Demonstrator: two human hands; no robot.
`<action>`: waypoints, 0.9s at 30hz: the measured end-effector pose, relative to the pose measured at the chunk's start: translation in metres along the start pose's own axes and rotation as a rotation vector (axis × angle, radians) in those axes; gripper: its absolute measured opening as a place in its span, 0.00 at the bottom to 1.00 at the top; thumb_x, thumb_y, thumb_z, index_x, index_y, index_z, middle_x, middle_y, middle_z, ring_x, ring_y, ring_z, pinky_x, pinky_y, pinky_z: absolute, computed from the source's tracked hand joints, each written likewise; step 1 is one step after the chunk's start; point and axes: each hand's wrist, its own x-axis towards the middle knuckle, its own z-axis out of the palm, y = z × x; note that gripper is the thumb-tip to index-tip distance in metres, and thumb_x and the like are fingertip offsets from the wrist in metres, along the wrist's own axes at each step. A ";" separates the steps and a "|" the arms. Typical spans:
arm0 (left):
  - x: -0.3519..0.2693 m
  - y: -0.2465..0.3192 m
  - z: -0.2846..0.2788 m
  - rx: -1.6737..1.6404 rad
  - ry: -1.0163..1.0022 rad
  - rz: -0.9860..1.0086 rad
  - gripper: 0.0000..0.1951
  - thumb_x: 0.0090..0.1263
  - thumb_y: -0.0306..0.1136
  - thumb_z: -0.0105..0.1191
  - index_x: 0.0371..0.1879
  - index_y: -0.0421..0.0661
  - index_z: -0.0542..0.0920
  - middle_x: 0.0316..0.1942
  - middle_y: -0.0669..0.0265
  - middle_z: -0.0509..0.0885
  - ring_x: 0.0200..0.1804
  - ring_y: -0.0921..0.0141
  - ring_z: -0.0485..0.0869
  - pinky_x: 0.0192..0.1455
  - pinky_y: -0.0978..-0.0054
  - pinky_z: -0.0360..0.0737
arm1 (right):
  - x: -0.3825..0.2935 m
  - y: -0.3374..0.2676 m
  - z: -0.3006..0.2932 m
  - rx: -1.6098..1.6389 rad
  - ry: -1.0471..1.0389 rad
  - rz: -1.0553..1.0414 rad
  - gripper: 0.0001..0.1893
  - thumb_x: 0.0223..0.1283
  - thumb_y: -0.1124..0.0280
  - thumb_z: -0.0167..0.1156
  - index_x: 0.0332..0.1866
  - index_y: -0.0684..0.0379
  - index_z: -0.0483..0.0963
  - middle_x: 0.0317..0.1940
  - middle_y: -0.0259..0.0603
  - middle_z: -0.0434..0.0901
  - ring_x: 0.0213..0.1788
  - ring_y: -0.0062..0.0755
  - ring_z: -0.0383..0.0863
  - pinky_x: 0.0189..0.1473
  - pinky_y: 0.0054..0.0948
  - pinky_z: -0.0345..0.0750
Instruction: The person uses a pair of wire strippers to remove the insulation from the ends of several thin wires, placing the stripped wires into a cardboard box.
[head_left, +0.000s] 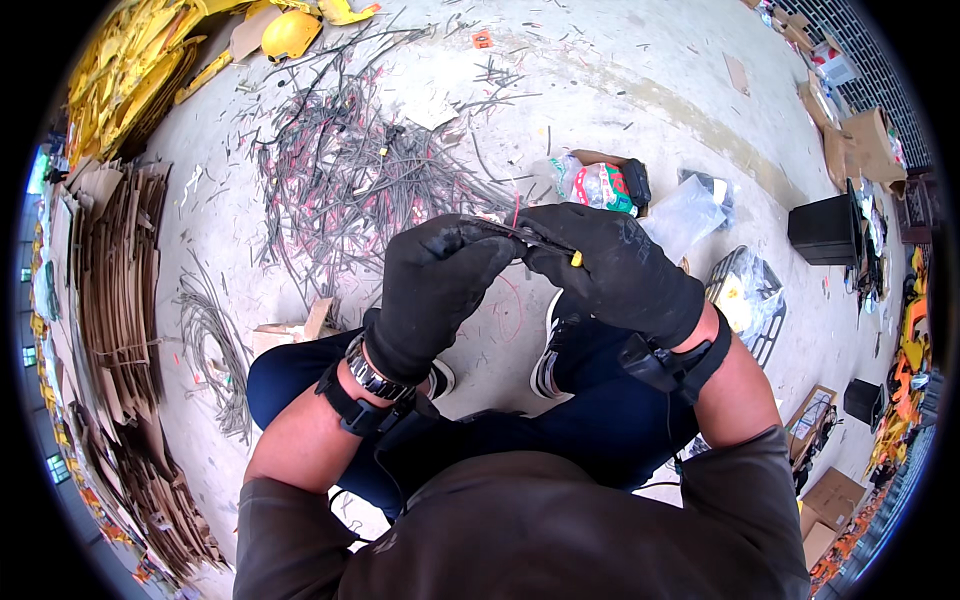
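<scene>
In front of my knees, my left hand (450, 277) and my right hand (607, 262) meet, both in black work gloves. Between them runs a dark length of cable (536, 238), pinched by the fingers of each hand. A thin red wire (516, 206) stands up from it at the middle. At my right fingers sits a small yellow piece (577, 259), partly covered by the glove. The glove hides whether my right hand also holds a tool. Beyond my hands, a tangled heap of grey, black and red cable scraps (337, 172) covers the concrete floor.
Flattened cardboard (120, 277) is stacked at left, near a loose cable coil (214, 337). A yellow hard hat (291, 34) lies at the far left. On the right are plastic bags (686, 214), a black crate (765, 322) and a black bin (825, 229).
</scene>
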 end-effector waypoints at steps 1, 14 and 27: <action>0.000 0.000 0.000 0.016 -0.001 0.036 0.05 0.70 0.27 0.61 0.38 0.40 0.88 0.20 0.77 0.78 0.21 0.86 0.70 0.23 0.85 0.64 | -0.001 0.000 0.000 0.050 -0.007 0.032 0.18 0.61 0.72 0.66 0.57 0.62 0.78 0.45 0.52 0.85 0.43 0.50 0.87 0.45 0.38 0.82; -0.002 0.015 -0.005 -0.045 -0.080 -0.087 0.05 0.68 0.28 0.64 0.37 0.40 0.88 0.22 0.74 0.81 0.25 0.84 0.74 0.27 0.83 0.70 | 0.009 -0.030 -0.028 0.264 -0.292 0.356 0.20 0.66 0.69 0.64 0.59 0.67 0.76 0.41 0.49 0.85 0.37 0.31 0.82 0.43 0.31 0.79; -0.002 0.017 0.003 -0.133 -0.008 -0.238 0.04 0.68 0.27 0.64 0.36 0.40 0.87 0.22 0.76 0.80 0.24 0.86 0.72 0.24 0.84 0.67 | 0.002 0.005 -0.010 -0.176 0.046 -0.054 0.19 0.61 0.73 0.66 0.58 0.60 0.79 0.48 0.51 0.84 0.48 0.49 0.85 0.51 0.40 0.81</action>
